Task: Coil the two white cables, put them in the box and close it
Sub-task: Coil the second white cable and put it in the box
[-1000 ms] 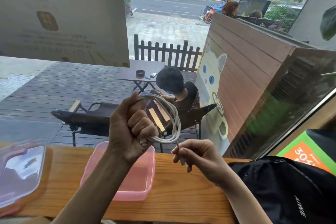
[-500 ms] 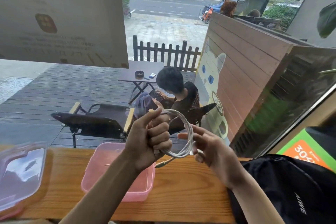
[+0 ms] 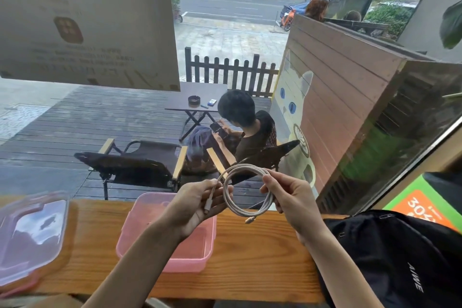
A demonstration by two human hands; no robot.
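Beyond the window glass lies a wooden deck with a seated person (image 3: 246, 130) at about 12 o'clock from your hands, facing away over a phone. Your wooden counter (image 3: 250, 252) runs across the lower frame. At 3 to 4 o'clock on it sits a black backpack (image 3: 400, 262), filling the right corner. At 9 o'clock the clear lid (image 3: 30, 237) with pink edging lies flat, well apart from the pink box (image 3: 200, 250), which stands open just under your left wrist at about 6 to 7 o'clock.

Your left hand (image 3: 197, 204) is held above the box, its fingers pinched on one end of the white cable (image 3: 247, 190), the plug hanging down between thumb and forefinger. Your right hand (image 3: 290, 201), just to the right at 3 o'clock of the loops, has its fingers closed around the coil's right side. The cable forms round loops held in the air between both hands, above the counter's far edge, with its other plug dangling at the coil's 6 o'clock. You show only one cable here.
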